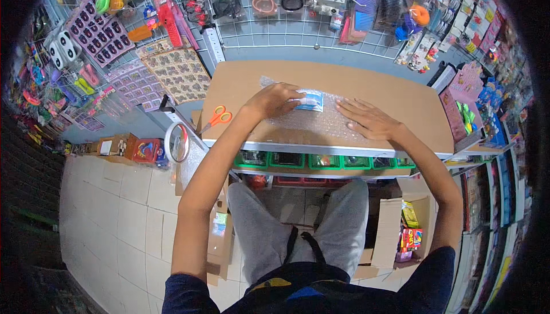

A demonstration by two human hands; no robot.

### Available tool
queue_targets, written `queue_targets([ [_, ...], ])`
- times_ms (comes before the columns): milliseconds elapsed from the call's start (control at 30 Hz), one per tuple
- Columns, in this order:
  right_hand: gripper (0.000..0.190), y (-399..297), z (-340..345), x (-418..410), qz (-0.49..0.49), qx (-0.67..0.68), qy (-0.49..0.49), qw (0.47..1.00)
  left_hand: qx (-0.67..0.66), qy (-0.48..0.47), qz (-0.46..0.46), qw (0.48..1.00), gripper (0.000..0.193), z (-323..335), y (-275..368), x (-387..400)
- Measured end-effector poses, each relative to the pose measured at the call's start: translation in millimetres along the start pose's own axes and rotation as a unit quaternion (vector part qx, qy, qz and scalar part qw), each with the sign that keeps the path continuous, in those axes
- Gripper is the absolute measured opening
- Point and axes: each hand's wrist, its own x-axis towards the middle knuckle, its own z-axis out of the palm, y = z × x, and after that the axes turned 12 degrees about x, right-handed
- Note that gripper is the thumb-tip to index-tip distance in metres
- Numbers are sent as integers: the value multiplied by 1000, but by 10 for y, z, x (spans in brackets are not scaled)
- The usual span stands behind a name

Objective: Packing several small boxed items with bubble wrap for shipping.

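A sheet of clear bubble wrap (296, 121) lies spread on the brown shelf top (240, 78) before me. On it rests a small blue-and-white packet (313, 100). My left hand (277, 99) has its curled fingers on the packet's left edge, gripping it against the wrap. Flat on the right part of the bubble wrap lies my right hand (369, 118), fingers apart and holding nothing. Orange-handled scissors (220, 115) sit at the left end of the shelf top, left of my left forearm.
A roll of tape (177, 142) hangs at the shelf's left side. Green baskets (287, 160) line the shelf below. A pink box (456, 112) stands at the right end. Hair accessories hang on a wire grid (258, 30) behind. An open carton (389, 232) is on the floor, right of my legs.
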Motion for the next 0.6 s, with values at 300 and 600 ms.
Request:
queue_targets([
  [300, 54, 59, -155, -140, -29, -92, -37, 995, -17, -8, -2, 1000, 27, -24, -26, 30],
  [600, 49, -85, -219, -210, -36, -149, -5, 988, -11, 1, 0, 1000, 30, 58, -39, 2],
])
